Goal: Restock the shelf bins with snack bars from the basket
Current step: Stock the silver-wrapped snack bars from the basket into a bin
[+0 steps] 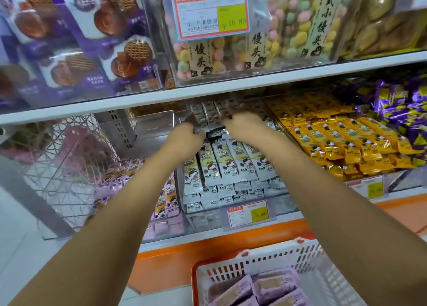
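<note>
Wrappers on the grey-white foil snack bars (209, 118) look light, slick and crushable; squeezing the row gently at both ends suits them. The row sits far back in the middle clear plastic shelf bin (198, 217). Both arms reach forward: the left hand (184, 135) curls its fingers round the row's left end; the right hand (241, 126) is blurred, so I cannot tell its grip.

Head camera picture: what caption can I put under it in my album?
Left hand and right hand hold white snack bars in the middle shelf bin, above the basket of purple bars.
</note>
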A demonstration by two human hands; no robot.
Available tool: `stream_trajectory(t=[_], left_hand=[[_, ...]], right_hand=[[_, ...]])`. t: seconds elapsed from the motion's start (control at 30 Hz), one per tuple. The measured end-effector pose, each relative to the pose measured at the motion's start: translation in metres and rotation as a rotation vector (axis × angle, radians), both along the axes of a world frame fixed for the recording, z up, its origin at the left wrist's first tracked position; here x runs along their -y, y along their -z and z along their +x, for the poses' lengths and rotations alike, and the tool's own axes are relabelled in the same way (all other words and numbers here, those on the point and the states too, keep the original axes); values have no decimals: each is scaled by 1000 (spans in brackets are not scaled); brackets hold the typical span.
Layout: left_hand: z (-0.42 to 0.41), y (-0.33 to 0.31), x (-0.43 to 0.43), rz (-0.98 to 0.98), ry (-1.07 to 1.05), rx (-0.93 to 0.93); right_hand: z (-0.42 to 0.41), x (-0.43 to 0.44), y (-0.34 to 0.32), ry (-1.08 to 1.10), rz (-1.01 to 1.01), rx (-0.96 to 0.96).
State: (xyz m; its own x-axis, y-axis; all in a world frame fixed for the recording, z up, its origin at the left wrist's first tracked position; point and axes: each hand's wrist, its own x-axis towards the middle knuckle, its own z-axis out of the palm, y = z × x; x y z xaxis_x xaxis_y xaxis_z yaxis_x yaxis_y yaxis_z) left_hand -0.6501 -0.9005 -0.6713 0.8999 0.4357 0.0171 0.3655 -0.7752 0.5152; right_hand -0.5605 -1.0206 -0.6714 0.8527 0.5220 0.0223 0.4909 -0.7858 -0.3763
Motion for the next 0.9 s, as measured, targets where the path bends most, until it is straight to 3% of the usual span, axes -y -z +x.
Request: stream_trajectory(t=[0.3, 0.47, 0.53, 0.63, 0.73, 0.9], left_hand=[[-20, 0, 2, 62, 71, 31], [-68, 16, 26, 84, 158, 418], [-94, 28, 36, 65, 211, 537], [-141, 54, 53, 16, 281, 549], [-174, 98, 58, -11, 283, 361], [-198, 193, 38, 48, 141, -329]], right_hand=[[-18, 18, 0, 30, 204, -5], [-60, 51, 0, 96, 397, 209], [-91, 73, 8, 62, 451, 204], [-143, 106, 36, 6, 461, 71], [-173, 130, 87, 43, 385, -121], [-172, 147, 207, 136, 36, -287]])
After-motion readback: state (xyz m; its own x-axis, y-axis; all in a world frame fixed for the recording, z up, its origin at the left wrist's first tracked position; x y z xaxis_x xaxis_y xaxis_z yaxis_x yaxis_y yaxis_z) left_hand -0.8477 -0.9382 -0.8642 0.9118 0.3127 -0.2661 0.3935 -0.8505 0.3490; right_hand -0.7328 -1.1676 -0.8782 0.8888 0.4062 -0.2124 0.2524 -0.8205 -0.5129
